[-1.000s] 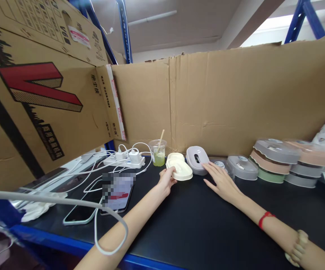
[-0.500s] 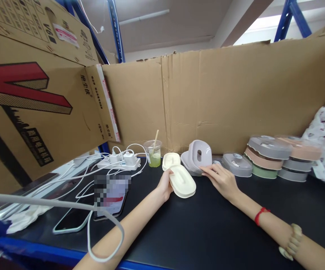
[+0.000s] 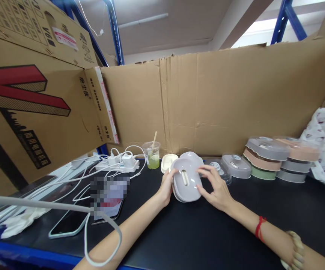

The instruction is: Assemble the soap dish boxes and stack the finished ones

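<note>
In my left hand (image 3: pixel 166 187) is an oval lavender-grey plastic piece (image 3: pixel 185 189) with a slot in its middle. A cream bar (image 3: pixel 185 178) shows through the slot; the rest of the cream piece beneath is hidden. My right hand (image 3: pixel 217 189) is at the grey piece's right edge, thumb and fingertips curved against it. Just behind stand more grey pieces (image 3: pixel 192 158) of the same shape. Left of those, a cream piece (image 3: pixel 168 162) lies on the black tabletop (image 3: pixel 224 240).
Clear grey lids (image 3: pixel 237 165) and stacked grey, peach and green containers (image 3: pixel 266 159) stand at right. A drink cup (image 3: pixel 152 159), a power strip (image 3: pixel 117 165), loose cables and two phones (image 3: pixel 69 223) are at left. Cardboard (image 3: pixel 221 97) walls the back.
My right hand has brought a slotted grey piece from the pile leftward and toward me. It now lies over the cream piece in my left hand, covering it.
</note>
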Available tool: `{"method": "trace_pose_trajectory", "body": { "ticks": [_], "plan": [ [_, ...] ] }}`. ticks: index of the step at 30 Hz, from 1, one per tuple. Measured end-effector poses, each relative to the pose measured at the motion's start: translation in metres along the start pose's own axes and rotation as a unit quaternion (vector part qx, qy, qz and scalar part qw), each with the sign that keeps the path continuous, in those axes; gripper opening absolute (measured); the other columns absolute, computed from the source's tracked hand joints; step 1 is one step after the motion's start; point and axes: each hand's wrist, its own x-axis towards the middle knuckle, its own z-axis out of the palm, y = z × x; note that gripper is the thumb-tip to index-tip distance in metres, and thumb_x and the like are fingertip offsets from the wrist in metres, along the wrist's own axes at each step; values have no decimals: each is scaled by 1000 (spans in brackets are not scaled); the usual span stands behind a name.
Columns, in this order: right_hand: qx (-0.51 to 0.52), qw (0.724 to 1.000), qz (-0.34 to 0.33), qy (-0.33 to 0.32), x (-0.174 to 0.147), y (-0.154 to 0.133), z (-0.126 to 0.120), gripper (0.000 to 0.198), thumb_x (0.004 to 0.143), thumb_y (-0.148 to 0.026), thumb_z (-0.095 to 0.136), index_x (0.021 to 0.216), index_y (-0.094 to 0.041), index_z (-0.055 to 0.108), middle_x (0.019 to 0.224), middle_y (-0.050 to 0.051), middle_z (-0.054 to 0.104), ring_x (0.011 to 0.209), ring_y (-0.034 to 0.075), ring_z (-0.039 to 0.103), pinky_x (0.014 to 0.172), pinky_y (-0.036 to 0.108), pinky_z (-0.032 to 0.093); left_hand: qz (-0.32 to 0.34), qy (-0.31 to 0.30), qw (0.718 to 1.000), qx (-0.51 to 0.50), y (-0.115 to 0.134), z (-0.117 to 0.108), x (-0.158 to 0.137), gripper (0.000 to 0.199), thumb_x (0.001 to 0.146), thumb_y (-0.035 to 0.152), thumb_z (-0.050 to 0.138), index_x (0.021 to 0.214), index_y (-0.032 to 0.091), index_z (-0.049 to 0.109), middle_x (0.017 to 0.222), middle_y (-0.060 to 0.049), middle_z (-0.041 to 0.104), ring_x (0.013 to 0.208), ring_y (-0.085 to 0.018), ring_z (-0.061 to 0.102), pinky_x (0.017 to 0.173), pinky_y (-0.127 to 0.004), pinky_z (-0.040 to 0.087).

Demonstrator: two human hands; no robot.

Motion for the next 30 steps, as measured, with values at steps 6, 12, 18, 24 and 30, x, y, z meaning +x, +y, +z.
{"method": "trace_pose_trajectory", "body": {
  "ticks": [6, 12, 18, 24, 30],
  "plan": [
    [247, 904, 334, -99, -1, -11, 8, 60, 76, -56, 47, 117, -13, 47, 108, 15, 59, 86, 22, 62, 65, 33, 53, 70, -75, 993, 60, 0, 6, -14, 22, 55, 23, 63, 75, 15, 66, 78, -2, 67, 80, -19, 58, 76, -27, 44],
    [172, 896, 372, -171, 6, -17, 3, 59, 77, -66, 33, 89, -15, 59, 74, 7, 63, 68, 21, 59, 64, 34, 49, 35, -92, 992, 75, 2, 6, -14, 41, 54, 36, 76, 87, 13, 67, 97, -9, 68, 86, -21, 61, 77, -29, 45],
    [-137, 956, 244, -91, 3, 18, -5, 52, 81, -53, 34, 112, -19, 59, 111, 11, 61, 104, 28, 54, 87, 44, 43, -39, -33, 993, 108, -3, 3, -8, 20, 71, 25, 62, 86, 13, 67, 93, -8, 69, 84, -19, 62, 79, -27, 45],
    [-327, 914, 219, -97, -10, 57, -10, 49, 74, -39, 53, 120, -24, 58, 126, 14, 52, 119, 35, 44, 90, 51, 39, -111, 12, 985, 129, -2, 2, -7, 23, 77, 28, 54, 90, 13, 65, 89, -8, 68, 72, -18, 61, 72, -27, 46],
    [-306, 907, 261, -124, -11, 56, -8, 36, 75, -34, 57, 109, -28, 66, 119, 10, 57, 106, 30, 54, 85, 46, 44, -111, 16, 985, 128, 0, 2, -8, 22, 79, 28, 51, 93, 17, 63, 85, -4, 67, 72, -16, 60, 66, -24, 45]
  ]
}}
